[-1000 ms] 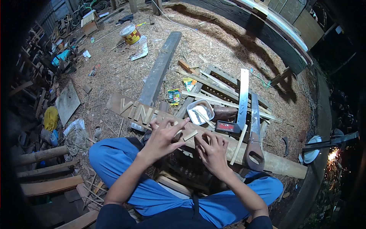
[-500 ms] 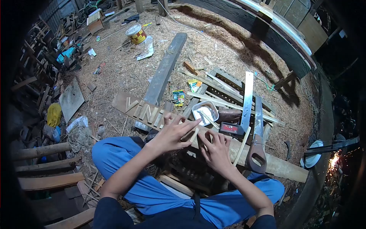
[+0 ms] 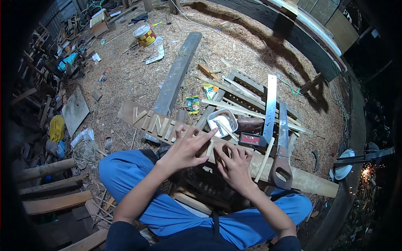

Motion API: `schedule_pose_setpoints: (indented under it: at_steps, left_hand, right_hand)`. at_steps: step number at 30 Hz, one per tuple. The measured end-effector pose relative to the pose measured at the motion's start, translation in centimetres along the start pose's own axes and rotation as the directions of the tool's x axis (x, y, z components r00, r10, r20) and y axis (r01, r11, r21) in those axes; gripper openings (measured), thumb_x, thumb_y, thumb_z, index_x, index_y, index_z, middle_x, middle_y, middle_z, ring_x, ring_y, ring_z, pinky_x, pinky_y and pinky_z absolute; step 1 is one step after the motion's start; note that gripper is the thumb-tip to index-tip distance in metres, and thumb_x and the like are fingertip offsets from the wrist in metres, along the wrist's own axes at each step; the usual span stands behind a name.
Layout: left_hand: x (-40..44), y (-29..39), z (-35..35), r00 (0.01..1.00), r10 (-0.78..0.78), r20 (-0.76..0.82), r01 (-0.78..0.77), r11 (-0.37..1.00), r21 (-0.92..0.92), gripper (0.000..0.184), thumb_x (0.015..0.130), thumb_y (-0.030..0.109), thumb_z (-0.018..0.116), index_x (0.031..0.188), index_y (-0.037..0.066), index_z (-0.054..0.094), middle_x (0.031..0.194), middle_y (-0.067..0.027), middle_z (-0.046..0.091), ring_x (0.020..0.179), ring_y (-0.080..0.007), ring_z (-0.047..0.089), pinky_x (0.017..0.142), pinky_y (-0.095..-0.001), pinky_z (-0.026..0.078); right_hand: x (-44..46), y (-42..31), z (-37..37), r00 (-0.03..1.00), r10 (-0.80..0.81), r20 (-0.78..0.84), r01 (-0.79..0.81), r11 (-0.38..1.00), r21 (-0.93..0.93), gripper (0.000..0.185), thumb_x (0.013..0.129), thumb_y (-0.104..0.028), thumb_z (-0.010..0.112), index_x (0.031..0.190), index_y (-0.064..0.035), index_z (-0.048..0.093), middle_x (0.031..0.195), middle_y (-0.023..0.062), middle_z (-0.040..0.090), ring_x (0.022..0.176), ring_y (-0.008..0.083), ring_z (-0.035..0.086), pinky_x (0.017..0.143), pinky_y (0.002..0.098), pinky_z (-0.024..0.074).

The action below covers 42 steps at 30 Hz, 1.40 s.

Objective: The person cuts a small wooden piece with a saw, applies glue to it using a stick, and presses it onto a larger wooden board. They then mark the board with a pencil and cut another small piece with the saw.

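Observation:
A long wooden board (image 3: 307,182) lies across in front of my knees, with short wooden strips (image 3: 154,124) set on its left part in letter-like shapes. My left hand (image 3: 184,146) is over the board, index finger and thumb at the two ends of a short wooden strip (image 3: 210,148). Just right of that strip is my right hand (image 3: 235,163), its fingers bent and apart, fingertips down near the board; I see nothing held in it. Beyond my hands sits a white tub (image 3: 222,122) of white paste with a thin stick (image 3: 226,127) in it.
A handsaw (image 3: 283,152), a metal square (image 3: 270,108) and a thin strip (image 3: 264,160) lie at the right. Slatted wood (image 3: 247,94) and a thick beam (image 3: 178,75) are farther out. A paint bucket (image 3: 145,36) stands on the shavings. Sparks (image 3: 367,172) fly at far right.
The view has shifted slightly. Both hands stay around the same short strip, which stands a little more upright in view; my right hand's fingers have moved slightly.

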State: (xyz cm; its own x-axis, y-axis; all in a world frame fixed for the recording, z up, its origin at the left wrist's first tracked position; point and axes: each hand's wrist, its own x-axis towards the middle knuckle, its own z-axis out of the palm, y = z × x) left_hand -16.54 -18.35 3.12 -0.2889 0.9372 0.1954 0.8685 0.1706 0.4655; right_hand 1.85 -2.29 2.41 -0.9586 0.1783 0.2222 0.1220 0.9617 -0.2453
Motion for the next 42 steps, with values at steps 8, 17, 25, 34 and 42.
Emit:
schedule_pose_setpoints:
  at_steps: [8, 17, 25, 34, 42]
  left_hand:
    - [0.1, -0.6, 0.6, 1.0, -0.013, 0.019, 0.015, 0.994, -0.108, 0.102, 0.083, 0.038, 0.08, 0.169, 0.019, 0.027, 0.127, -0.008, 0.067, 0.128, -0.03, 0.051, 0.112, -0.0556, 0.017]
    - [0.3, 0.1, -0.3, 1.0, -0.002, 0.009, 0.002, 0.999, -0.039, 0.108, 0.082, 0.037, 0.082, 0.171, 0.019, 0.023, 0.126, -0.0051, 0.07, 0.127, -0.0286, 0.053, 0.111, -0.053, 0.016]
    - [0.3, 0.0, -0.5, 1.0, -0.016, 0.006, 0.016, 1.0, -0.001, 0.112, 0.077, 0.042, 0.086, 0.169, 0.016, 0.028, 0.132, 0.0024, 0.071, 0.127, -0.025, 0.052, 0.111, -0.0504, 0.018]
    - [0.2, -0.6, -2.0, 0.993, -0.032, -0.115, 0.037, 0.998, 0.042, 0.106, 0.076, 0.046, 0.088, 0.165, 0.017, 0.039, 0.13, -0.0014, 0.071, 0.126, -0.0298, 0.048, 0.112, -0.0526, 0.018]
    - [0.2, -0.4, -0.9, 0.998, 0.027, -0.055, -0.031, 0.997, -0.066, 0.101, 0.08, 0.037, 0.084, 0.167, 0.021, 0.035, 0.13, -0.0064, 0.069, 0.127, -0.0293, 0.051, 0.112, -0.0527, 0.019]
  right_hand:
    - [0.9, 1.6, -1.3, 0.977, 0.067, -0.204, -0.061, 0.998, 0.035, 0.047, 0.082, -0.014, 0.081, 0.128, -0.0161, 0.071, 0.122, 0.0069, 0.064, 0.117, 0.0256, 0.057, 0.102, 0.0447, 0.0343]
    - [0.0, 1.6, -0.7, 0.985, 0.084, -0.152, -0.082, 0.996, 0.02, 0.041, 0.083, -0.015, 0.081, 0.123, -0.0163, 0.072, 0.119, 0.0035, 0.065, 0.115, 0.0226, 0.058, 0.099, 0.0439, 0.035]
    - [0.8, 2.8, -1.0, 0.964, 0.095, -0.25, -0.095, 0.995, 0.014, 0.043, 0.084, -0.015, 0.081, 0.127, -0.0155, 0.072, 0.118, 0.0064, 0.064, 0.114, 0.0252, 0.057, 0.098, 0.0444, 0.0367]
    - [2.5, 3.6, -0.4, 0.974, 0.131, -0.187, -0.144, 0.988, -0.061, 0.044, 0.093, -0.022, 0.075, 0.135, -0.0116, 0.066, 0.119, 0.009, 0.064, 0.113, 0.0259, 0.057, 0.097, 0.0448, 0.0386]
    - [3.3, 4.0, 0.6, 0.98, 0.124, -0.157, -0.131, 0.991, -0.029, 0.04, 0.095, -0.021, 0.074, 0.132, -0.0095, 0.067, 0.106, 0.0077, 0.067, 0.103, 0.0247, 0.06, 0.095, 0.0435, 0.0406]
